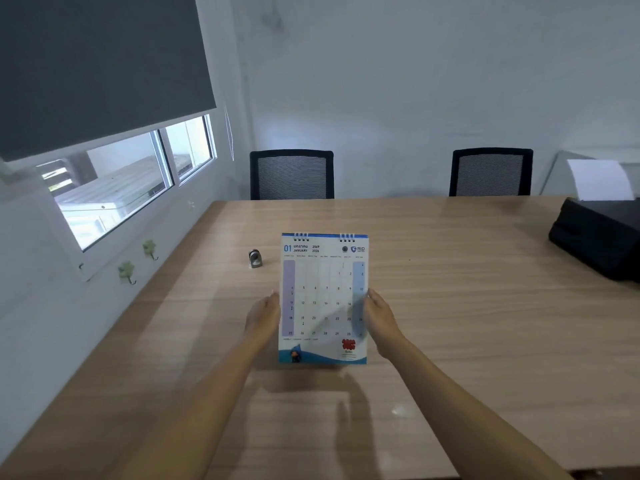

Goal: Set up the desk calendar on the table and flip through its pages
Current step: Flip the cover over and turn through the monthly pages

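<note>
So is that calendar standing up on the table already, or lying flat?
Upright, showing January, but whether it stands on its own cannot be told: the calendar faces the camera with its bottom edge near the table, while the left hand and right hand flank its sides.

Bare wooden table point(467, 306) lies open around the calendar point(323, 299); a small metal object point(255, 259), possibly a sharpener, stands near its upper-left, a black printer point(599, 237) far right.

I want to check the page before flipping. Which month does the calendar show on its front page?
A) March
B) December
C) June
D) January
D: the header at the top of the calendar reads "01 JANUARY 2026", while the left hand and right hand hold its two side edges.
</note>
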A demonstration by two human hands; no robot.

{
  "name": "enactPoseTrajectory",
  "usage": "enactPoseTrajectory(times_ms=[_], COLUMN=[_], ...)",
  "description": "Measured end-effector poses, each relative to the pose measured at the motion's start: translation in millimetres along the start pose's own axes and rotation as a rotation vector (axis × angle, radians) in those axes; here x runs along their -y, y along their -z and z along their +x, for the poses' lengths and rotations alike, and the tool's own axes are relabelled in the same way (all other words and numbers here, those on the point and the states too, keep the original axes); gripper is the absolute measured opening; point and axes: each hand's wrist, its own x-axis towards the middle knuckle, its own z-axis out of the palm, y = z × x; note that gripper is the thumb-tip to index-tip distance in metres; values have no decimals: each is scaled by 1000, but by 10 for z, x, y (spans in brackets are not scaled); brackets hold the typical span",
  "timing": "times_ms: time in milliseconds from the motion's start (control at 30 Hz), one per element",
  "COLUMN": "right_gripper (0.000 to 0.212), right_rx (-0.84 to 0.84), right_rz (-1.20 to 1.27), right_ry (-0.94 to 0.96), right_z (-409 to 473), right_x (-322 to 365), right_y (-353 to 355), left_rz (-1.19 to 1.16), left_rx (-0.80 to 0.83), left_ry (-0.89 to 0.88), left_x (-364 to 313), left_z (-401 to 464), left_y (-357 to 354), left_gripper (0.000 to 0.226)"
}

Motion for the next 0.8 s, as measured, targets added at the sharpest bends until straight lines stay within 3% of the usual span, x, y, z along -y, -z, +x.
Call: enactPoseTrajectory(times_ms=[167, 367, 467, 600, 700, 800], right_gripper=[35, 43, 60, 59, 56, 52], right_rx=[55, 235, 312, 341, 347, 252], right_rz=[56, 240, 465, 609, 466, 191], right_ry=[-135, -78, -24, 120, 265, 392], right_z=[-72, -177, -170, -216, -212, -144], right_x=[-219, -95, 139, 592, 882, 1055], right_y=[135, 441, 477, 442, 364, 298], left_rz=[-26, -326, -519, -786, -695, -361], left_rx=[96, 261, 364, 267, 205, 99], left_ry=[90, 178, 118, -39, -213, -372], left_x=[271, -18, -328, -891, -1236, -1515], left_z=[-147, -301, -321, -358, -367, -368], left_y=[114, 439, 604, 722, 722, 639], left_gripper=[43, 67, 83, 68, 51, 28])
